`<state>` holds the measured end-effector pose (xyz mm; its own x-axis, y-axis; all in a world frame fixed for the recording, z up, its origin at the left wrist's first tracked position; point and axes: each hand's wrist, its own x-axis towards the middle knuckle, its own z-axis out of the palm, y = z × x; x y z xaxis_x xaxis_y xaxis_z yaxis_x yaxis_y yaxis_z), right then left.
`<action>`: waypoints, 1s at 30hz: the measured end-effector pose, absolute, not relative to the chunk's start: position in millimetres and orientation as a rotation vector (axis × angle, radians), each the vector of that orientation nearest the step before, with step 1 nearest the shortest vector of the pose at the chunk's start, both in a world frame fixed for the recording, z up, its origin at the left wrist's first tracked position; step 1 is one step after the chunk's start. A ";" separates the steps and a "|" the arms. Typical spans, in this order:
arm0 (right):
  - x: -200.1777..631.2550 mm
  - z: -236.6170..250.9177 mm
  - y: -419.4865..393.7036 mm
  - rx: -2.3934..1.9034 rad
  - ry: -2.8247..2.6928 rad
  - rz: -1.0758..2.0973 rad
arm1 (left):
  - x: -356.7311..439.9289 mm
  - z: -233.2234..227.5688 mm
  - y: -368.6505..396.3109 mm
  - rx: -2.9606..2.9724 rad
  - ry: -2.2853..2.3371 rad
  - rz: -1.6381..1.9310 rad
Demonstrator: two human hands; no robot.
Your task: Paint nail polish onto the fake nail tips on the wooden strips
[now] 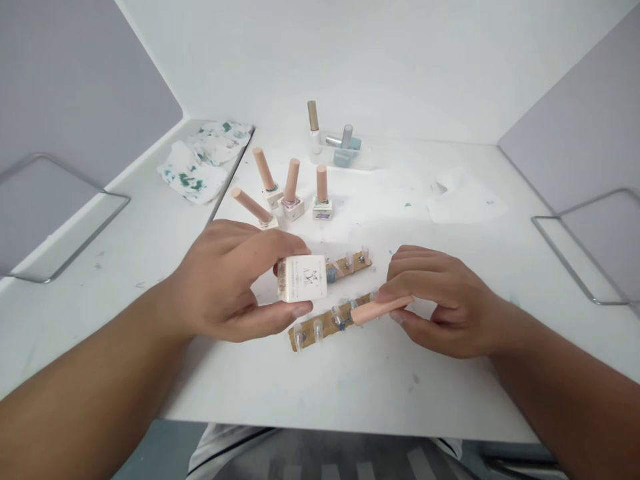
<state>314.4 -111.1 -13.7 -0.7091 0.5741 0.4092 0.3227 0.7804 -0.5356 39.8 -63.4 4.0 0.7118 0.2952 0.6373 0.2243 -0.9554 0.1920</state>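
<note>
Left hand [227,283] grips a square white polish bottle [303,278], thumb beneath and fingers closed over its top, just above the near cardboard strip [325,325]. Right hand [440,300] pinches a peach brush cap [380,309] between thumb and fingertips; the cap's tip meets a clear nail tip on that strip (brush itself hidden). A second cardboard strip [353,262] lies just beyond the near one. Four capped bottles [293,193] stand farther beyond; stained tissues [203,160] lie far beyond-left.

Four bottles [290,193] block far-left path; nail strips [327,320] underneath; right tabletop [500,267] open.
</note>
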 end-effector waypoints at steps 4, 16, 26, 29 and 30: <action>314.1 -12.6 -111.3 -0.653 -2.380 0.606 | 40.0 4.2 -64.3 2.802 0.436 1.079; 315.5 -14.6 -108.6 -0.651 -2.371 0.594 | 39.1 4.5 -63.5 2.808 0.432 1.066; 313.5 -12.7 -109.2 -0.623 -2.320 0.642 | 41.0 5.4 -64.6 2.799 0.433 1.096; 314.4 -15.2 -108.5 -0.655 -2.349 0.587 | 41.4 6.4 -64.1 2.814 0.399 1.123; 314.7 -15.4 -108.4 -0.668 -2.344 0.583 | 41.4 6.7 -63.9 2.820 0.385 1.128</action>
